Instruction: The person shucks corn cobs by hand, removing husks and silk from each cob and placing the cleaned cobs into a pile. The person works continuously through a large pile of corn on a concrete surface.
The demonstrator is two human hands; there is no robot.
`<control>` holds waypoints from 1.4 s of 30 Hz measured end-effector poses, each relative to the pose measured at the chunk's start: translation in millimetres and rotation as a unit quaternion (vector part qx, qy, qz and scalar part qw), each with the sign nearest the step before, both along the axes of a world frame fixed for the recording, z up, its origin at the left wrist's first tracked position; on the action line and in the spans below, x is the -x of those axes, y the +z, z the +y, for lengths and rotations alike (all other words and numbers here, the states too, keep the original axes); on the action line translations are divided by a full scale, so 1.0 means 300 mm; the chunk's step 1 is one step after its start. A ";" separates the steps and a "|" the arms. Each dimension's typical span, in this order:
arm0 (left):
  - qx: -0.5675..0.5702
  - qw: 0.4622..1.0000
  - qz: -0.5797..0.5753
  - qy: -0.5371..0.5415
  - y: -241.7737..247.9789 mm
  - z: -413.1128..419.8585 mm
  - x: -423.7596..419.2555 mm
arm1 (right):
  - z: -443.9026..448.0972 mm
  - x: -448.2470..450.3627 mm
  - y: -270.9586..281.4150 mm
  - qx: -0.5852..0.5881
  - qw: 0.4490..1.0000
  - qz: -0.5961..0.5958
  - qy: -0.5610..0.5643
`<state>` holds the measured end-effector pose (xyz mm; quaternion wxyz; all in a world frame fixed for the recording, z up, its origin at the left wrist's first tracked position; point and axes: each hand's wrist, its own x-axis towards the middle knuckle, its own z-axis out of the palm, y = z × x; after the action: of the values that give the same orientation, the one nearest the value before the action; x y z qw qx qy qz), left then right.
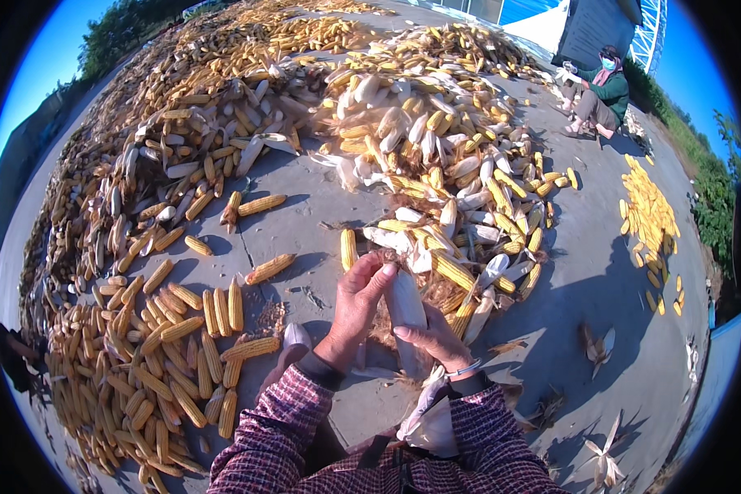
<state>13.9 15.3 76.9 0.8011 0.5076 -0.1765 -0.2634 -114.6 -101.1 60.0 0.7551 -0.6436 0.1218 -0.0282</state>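
Observation:
An ear of corn in its pale husk point(406, 302) stands nearly upright between my hands. My left hand point(359, 302) pinches the silk at its top with thumb and fingertips. Around its lower part my right hand point(435, 339) is closed, thumb across the front. Just beyond my hands lie corn ears point(452, 270), some bare and yellow, some in husk, with brown silk among them. One bare ear point(348, 249) lies beside the heap, left of the held ear. Loose husk point(431, 426) rests against my jacket by the right sleeve.
A pile of bare corn ears point(154, 383) lies at my left. Larger heaps of corn point(407, 123) spread ahead. On the right are a smaller yellow pile point(648, 204) and husk scraps point(604, 463). A masked, gloved person point(605, 92) sits low at the far right.

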 end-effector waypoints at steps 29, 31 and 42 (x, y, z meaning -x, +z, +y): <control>-0.065 0.994 -0.005 -0.083 0.028 0.060 -0.075 | -0.006 0.018 -0.131 -0.244 0.968 0.053 0.017; -0.077 0.995 -0.019 -0.057 0.010 0.047 -0.070 | -0.020 0.027 -0.173 -0.242 0.968 0.063 0.016; -0.083 0.996 0.029 0.000 -0.020 0.034 -0.070 | -0.027 0.005 -0.210 -0.263 0.962 0.057 -0.056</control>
<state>34.8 25.5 70.8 0.7611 0.5645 -0.1302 -0.2917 -116.0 -109.2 -2.9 0.8867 -0.4152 0.2034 -0.0009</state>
